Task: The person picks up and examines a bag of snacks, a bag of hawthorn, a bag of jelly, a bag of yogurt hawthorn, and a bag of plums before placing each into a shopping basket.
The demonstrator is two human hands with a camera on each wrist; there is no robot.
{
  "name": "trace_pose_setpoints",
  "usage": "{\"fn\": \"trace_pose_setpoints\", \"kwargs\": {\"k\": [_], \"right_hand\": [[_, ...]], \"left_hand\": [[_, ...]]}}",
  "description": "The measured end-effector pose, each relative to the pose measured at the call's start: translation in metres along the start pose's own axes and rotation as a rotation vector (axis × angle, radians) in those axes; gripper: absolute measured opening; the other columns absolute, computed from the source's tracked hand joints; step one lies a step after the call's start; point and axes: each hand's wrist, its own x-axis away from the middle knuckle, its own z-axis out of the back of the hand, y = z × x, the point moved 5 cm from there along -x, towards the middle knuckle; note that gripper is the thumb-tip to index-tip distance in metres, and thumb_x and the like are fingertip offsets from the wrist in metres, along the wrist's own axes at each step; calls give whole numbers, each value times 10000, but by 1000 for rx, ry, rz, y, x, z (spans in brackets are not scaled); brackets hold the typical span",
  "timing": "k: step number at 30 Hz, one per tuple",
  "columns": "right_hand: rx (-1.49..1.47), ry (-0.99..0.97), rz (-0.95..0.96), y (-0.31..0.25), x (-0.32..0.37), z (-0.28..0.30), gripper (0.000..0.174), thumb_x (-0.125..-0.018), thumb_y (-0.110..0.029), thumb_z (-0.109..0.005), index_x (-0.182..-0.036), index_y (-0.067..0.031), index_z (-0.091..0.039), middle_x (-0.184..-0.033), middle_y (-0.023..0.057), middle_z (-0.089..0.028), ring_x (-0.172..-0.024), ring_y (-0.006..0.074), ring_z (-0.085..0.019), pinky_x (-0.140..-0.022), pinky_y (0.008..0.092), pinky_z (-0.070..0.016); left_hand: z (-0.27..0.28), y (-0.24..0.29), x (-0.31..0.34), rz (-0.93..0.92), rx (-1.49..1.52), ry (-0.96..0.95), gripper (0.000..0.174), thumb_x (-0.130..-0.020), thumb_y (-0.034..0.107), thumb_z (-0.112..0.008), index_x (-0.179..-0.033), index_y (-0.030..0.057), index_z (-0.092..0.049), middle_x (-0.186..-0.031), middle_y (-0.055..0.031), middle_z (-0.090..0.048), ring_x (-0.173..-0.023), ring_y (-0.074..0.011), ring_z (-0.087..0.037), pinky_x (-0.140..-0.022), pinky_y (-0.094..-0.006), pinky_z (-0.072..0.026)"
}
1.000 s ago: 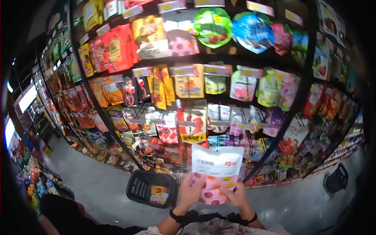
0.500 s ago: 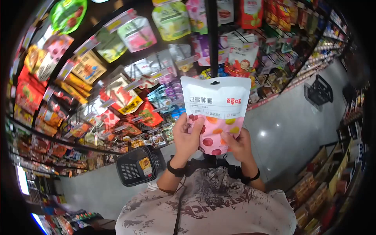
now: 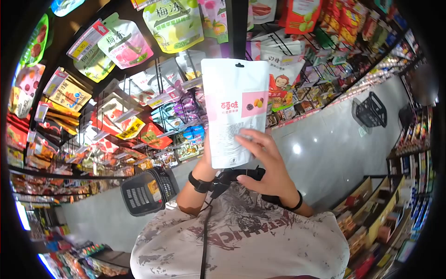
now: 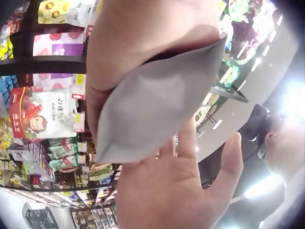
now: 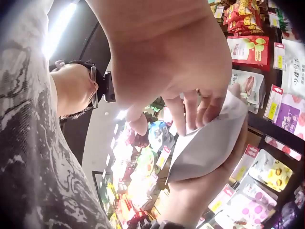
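A white snack pouch [image 3: 233, 111] stands upright before the person's chest in the head view, its printed back with a pink band and fruit picture facing the camera. The left hand [image 4: 152, 40] grips it around one side; in the head view most of that hand is hidden behind the pouch. Loosely spread fingers of the right hand [image 3: 267, 162] touch the lower right of the printed face, the thumb held away from it. From the left wrist view the pouch's grey-white bottom [image 4: 152, 105] shows between the two hands.
Racks of hanging snack bags [image 3: 125, 44] fill the front and left, with price tags on their hooks. A black shopping basket [image 3: 139, 195] sits on the floor at left, holding a packet. Another black basket [image 3: 371, 111] stands at right on the grey floor [image 3: 320, 139].
The pouch has been turned from its pink fruit front to its white back. The right hand has loosened from its edge to touch its face. The head view has swung right and down.
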Motion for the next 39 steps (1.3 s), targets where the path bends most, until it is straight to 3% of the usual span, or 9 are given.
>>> {"fn": "trace_pose_setpoints", "kwargs": {"k": [7,21,26,28,29,33,34,35,39], "right_hand": [[-257,-288,175,54,-24,36,266,-799,-88,-739,-1062,-99,-774,-1161,55,-712,-1031,256,-595,-915,359,-444],[-514,-570,299,100,-41,73,226,-788,-46,-733,-1007,-82,-772,-1102,54,-733,-986,253,-615,-916,368,-448],[-414,-707,377,65,-43,23,628,-707,-109,-831,-1305,-45,-647,-1334,126,-583,-1236,306,-538,-1055,413,-431],[-396,-654,270,49,-37,-11,683,-713,-84,-831,-1354,-39,-600,-1346,143,-576,-1281,327,-523,-1073,413,-430],[-386,-620,215,43,-34,-27,711,-716,-72,-831,-1379,-35,-576,-1352,151,-572,-1303,338,-516,-1082,413,-430],[-446,-821,144,21,-25,-101,678,-818,-84,-771,-1437,-21,-502,-1383,206,-558,-1319,383,-526,-1110,415,-428],[-465,-755,315,7,-24,-116,620,-869,-133,-723,-1436,-16,-502,-1404,226,-550,-1303,399,-543,-1110,430,-425],[-510,-805,321,-2,-23,-133,607,-878,-145,-711,-1434,-15,-504,-1406,226,-552,-1301,400,-545,-1107,435,-426],[-563,-905,380,-39,-13,-191,575,-898,-167,-657,-1431,-13,-506,-1400,220,-567,-1303,394,-548,-1098,434,-431]], "left_hand": [[22,-10,-10,-237,-183,80,712,-1062,499,-327,-1567,-2,-301,-1567,-261,-397,-1392,-439,-462,-1150,-528,-409],[0,-54,-33,-523,-362,179,708,-1072,441,-388,-1599,8,-197,-1578,-225,-372,-1420,-396,-425,-1162,-495,-383],[-49,-35,12,-607,-606,258,718,-1075,421,-409,-1611,12,-160,-1581,-211,-363,-1431,-381,-412,-1167,-484,-373],[-67,-24,48,-657,-819,492,724,-1077,412,-418,-1615,14,-145,-1583,-206,-360,-1435,-375,-407,-1168,-479,-370],[-62,-17,72,-649,-913,770,755,-1076,395,-449,-1626,18,-97,-1595,-193,-330,-1454,-357,-379,-1173,-464,-357],[-119,7,122,-892,-1548,914,1073,-920,373,-700,-1627,24,28,-1647,-192,-75,-1543,-331,-136,-1234,-437,-181],[-121,10,140,-855,-1564,968,1237,-794,385,-813,-1625,18,26,-1637,-220,-88,-1544,-359,-118,-1246,-458,-130],[-132,16,156,-835,-1835,1019,1372,-702,401,-885,-1628,32,57,-1639,-179,-153,-1519,-304,-190,-1233,-446,-192],[-180,26,201,-971,-2077,1237,1354,-626,339,-916,-1619,-3,-62,-1620,-221,-211,-1488,-350,-262,-1220,-465,-223]]}}
